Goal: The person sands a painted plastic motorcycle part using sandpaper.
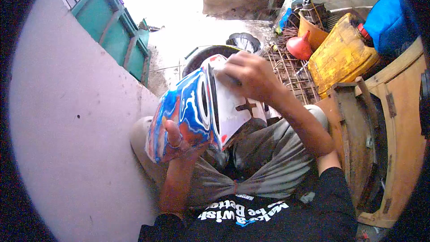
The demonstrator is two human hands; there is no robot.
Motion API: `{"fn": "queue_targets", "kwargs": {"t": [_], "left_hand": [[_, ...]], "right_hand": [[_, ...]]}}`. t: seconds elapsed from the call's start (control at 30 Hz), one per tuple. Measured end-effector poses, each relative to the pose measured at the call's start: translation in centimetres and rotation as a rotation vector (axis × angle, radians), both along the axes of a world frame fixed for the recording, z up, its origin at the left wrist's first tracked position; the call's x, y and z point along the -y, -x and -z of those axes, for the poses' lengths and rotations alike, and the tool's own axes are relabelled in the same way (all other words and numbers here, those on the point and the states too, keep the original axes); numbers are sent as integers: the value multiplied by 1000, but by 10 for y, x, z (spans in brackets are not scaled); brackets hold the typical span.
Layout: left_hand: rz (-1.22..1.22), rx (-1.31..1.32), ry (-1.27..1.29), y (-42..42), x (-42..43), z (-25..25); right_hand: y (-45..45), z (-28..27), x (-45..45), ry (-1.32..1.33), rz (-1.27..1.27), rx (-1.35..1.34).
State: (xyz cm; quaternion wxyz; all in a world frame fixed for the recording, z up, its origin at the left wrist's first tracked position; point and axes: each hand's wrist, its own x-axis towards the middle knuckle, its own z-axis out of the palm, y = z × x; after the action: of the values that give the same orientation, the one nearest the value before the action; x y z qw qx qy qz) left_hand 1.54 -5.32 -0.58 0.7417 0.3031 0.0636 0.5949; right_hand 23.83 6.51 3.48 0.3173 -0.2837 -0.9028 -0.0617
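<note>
A glossy panel [190, 101] with blue, red and white swirls is tilted above my lap, its white side [237, 107] bearing a dark cross-shaped mark. My left hand [177, 141] supports the swirled part from below, with the thumb up against its surface and the other fingers hidden behind it. Over the white side's upper part, my right hand [244, 74] is bent with its fingers curled together. Something dark and blurred shows under those fingers, too unclear to name.
A pale wall [80, 107] stands close on the left, with a green panel [112, 31] beyond. At right are a yellow jerrycan [340, 51], a red funnel [299, 46], a blue container [390, 24], metal mesh [293, 69] and a wooden frame [403, 107]. A black tub [197, 60] lies ahead.
</note>
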Motion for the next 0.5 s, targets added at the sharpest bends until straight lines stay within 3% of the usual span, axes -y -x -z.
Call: {"fn": "queue_targets", "kwargs": {"t": [0.03,0.1,0.17,0.23,0.3,0.37,0.4,0.5], "left_hand": [[108,134,-85,5,-4,4],[104,143,-77,3,-10,13],[-56,29,140,-1,-1,16],[-150,59,351,-1,1,9],[-173,-89,122,-7,-4,-1],[-239,-275,27,-12,-4,-8],[-208,-215,-61,-9,-8,-2],[-197,-139,74,-3,-6,25]], "right_hand": [[-4,-2,-3,14,27,71],[13,2,24,-8,-217,-97],[32,-16,58,0,-416,-131],[20,-9,35,21,-268,-91],[6,2,3,4,21,-111],[8,-2,15,2,-97,-45],[21,-1,31,16,-229,-122],[29,-8,41,24,-412,-176]]}}
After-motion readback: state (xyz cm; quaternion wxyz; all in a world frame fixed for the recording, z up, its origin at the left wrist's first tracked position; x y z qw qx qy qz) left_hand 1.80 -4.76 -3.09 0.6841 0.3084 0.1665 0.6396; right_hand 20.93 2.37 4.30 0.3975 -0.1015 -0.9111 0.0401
